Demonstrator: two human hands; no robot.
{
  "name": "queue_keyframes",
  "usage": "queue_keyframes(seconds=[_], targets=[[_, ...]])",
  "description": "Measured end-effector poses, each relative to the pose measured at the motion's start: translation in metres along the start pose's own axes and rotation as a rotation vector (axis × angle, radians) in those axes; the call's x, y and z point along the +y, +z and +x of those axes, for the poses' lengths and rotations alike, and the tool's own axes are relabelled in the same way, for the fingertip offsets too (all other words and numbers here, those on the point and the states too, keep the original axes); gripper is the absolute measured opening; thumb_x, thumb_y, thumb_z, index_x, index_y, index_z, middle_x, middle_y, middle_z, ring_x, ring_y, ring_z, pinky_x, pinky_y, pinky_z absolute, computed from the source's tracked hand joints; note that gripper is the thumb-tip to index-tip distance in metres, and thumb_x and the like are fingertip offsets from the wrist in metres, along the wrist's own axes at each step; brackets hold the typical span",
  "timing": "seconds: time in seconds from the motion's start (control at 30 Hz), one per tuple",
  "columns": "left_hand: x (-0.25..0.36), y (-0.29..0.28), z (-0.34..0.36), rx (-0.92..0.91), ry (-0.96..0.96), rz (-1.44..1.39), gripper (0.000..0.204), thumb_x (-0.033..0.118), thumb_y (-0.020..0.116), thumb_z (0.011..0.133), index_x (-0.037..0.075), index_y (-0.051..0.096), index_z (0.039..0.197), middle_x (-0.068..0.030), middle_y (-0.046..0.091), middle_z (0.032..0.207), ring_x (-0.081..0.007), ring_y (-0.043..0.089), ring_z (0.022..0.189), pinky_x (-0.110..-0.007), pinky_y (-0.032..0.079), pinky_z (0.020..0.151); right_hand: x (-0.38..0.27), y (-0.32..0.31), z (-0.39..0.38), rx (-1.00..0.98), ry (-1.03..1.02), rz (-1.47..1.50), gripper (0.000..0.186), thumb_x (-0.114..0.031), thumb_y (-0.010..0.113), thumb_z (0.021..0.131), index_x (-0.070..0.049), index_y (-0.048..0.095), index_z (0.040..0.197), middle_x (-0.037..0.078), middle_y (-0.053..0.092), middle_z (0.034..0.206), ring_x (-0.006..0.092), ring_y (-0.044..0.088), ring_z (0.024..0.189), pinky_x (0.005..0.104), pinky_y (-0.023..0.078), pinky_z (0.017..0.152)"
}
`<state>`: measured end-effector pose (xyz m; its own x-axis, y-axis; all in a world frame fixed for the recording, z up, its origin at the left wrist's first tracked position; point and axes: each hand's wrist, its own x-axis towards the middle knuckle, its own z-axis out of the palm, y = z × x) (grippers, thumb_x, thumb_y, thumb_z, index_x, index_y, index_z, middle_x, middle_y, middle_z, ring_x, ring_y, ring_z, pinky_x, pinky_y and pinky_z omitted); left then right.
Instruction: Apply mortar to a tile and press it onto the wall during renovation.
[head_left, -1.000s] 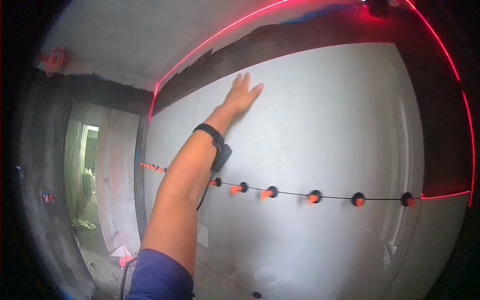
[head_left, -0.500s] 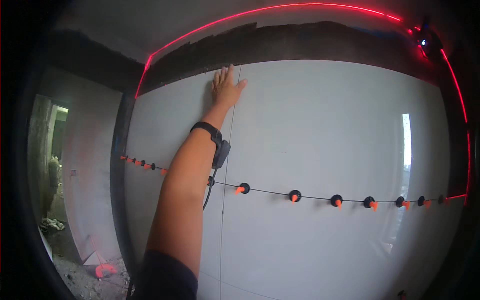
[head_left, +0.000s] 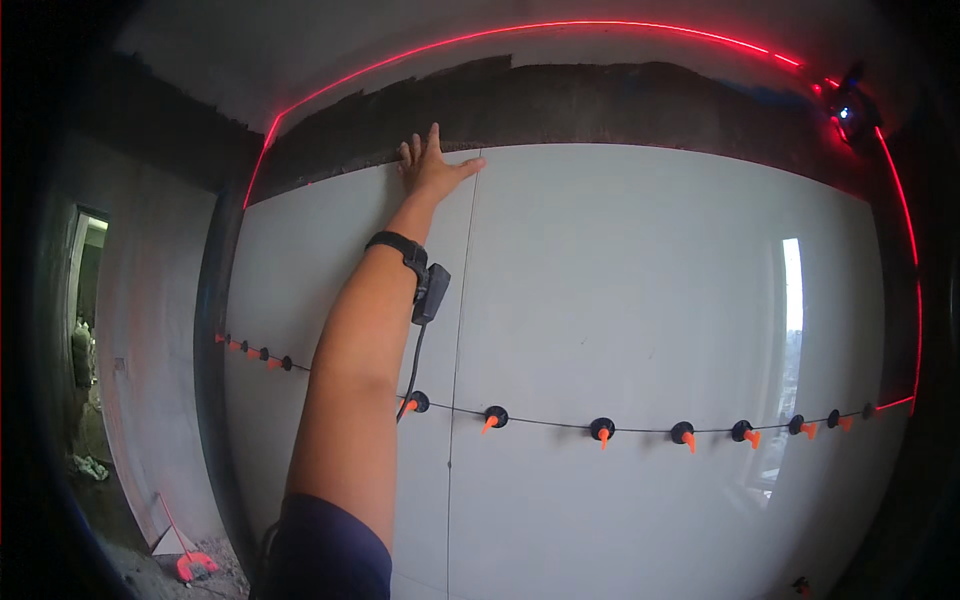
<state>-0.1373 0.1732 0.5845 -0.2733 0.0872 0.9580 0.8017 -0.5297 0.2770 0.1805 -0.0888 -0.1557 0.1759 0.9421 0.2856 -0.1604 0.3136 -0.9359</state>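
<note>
My left hand is spread at the top edge of a large glossy white wall tile, thumb toward the vertical seam on its right, fingertips reaching onto the dark band above. My forearm wears a black strap with a black box and cable. A second white tile adjoins it on the right. Black discs with orange tabs run along the horizontal joint, several of them. My right hand is out of view.
A laser device sits high at the right, casting red lines around the wall. A doorway opens at the left. An orange curved object and a white triangular piece lie on the dusty floor at lower left.
My left hand has moved up the tile to its top edge, its fingertips now reaching past it. The view has shifted, showing the vertical seam and more of the wall.
</note>
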Motion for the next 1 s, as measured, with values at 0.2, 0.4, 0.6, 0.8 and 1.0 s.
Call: queue_keyframes(seconds=[0.2,0.4,0.6,0.8,1.0], targets=[[0.007,0.004,0.016,0.007,0.000,-0.007,0.121,0.071,0.076,0.060,0.022,0.018,0.155,-0.0178,0.017,0.159,-0.0380,0.008,0.148,-0.051,0.013,0.119,-0.003,0.005,0.002,-0.031,0.058,0.030,0.024,-0.019,0.055,0.096,-0.003,0.060,0.113,0.009,0.063,0.099,0.0186,0.059,0.090,0.0347,0.050,0.080],[0.007,0.000,0.020,-0.020,-0.012,0.006,0.121,0.070,0.076,0.061,0.018,0.019,0.154,-0.0213,0.018,0.158,-0.0418,0.010,0.146,-0.050,0.013,0.119,-0.004,0.006,0.003,-0.061,0.111,0.045,0.023,-0.019,0.055,0.096,-0.003,0.060,0.112,0.009,0.063,0.098,0.0181,0.059,0.089,0.0343,0.050,0.079],[0.015,0.001,0.015,-0.011,-0.069,0.011,0.115,0.067,0.076,0.065,0.020,0.020,0.154,-0.0188,0.020,0.158,-0.0397,0.011,0.147,-0.050,0.016,0.119,-0.005,0.008,-0.006,-0.071,0.154,0.059,0.023,-0.018,0.055,0.096,-0.003,0.060,0.112,0.008,0.064,0.097,0.0175,0.059,0.088,0.0339,0.050,0.078],[-0.043,-0.043,0.020,0.220,-0.007,-0.092,0.095,0.053,0.074,0.074,0.017,0.030,0.150,-0.0186,0.030,0.153,-0.0408,0.021,0.144,-0.050,0.024,0.116,-0.013,0.007,-0.036,-0.120,0.244,0.054,0.022,-0.018,0.055,0.095,-0.003,0.060,0.111,0.008,0.064,0.096,0.0170,0.059,0.087,0.0335,0.050,0.078],[-0.025,-0.112,-0.203,-0.179,0.238,-0.837,0.062,0.028,0.069,0.083,0.002,0.048,0.135,-0.0150,0.051,0.138,-0.0273,0.047,0.131,-0.039,0.035,0.109,-0.011,0.012,-0.107,-0.054,0.456,0.067,0.021,-0.017,0.056,0.095,-0.003,0.060,0.110,0.008,0.064,0.095,0.0165,0.059,0.086,0.0331,0.050,0.077]])
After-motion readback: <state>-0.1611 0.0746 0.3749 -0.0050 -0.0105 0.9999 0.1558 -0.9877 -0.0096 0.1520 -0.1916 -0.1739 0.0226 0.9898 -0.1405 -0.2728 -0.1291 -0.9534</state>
